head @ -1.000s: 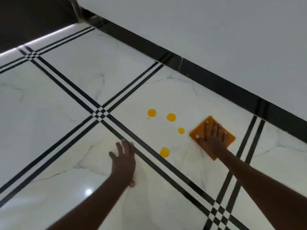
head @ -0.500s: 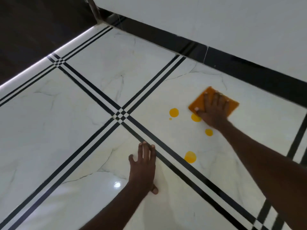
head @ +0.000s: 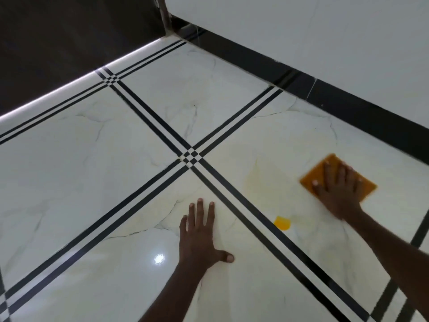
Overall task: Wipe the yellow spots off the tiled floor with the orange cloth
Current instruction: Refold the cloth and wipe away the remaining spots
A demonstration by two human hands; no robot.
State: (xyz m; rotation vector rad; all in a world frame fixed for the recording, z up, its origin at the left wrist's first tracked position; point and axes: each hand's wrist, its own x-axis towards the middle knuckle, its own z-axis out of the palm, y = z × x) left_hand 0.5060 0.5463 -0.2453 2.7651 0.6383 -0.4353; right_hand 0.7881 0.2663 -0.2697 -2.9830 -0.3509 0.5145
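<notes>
At the right of the frame, the right hand (head: 340, 191) presses flat, fingers spread, on the orange cloth (head: 318, 174), hiding most of it. One yellow spot (head: 282, 223), partly smeared, lies lower centre-right on the tiled floor (head: 116, 170); the left hand (head: 199, 235) rests splayed nearby.

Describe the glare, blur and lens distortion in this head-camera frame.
Head view: a small bright glare spot sits on the glossy floor beside the left hand; the right hand on the orange cloth is motion-blurred; straight tile lines bow slightly from the wide-angle lens.
</notes>
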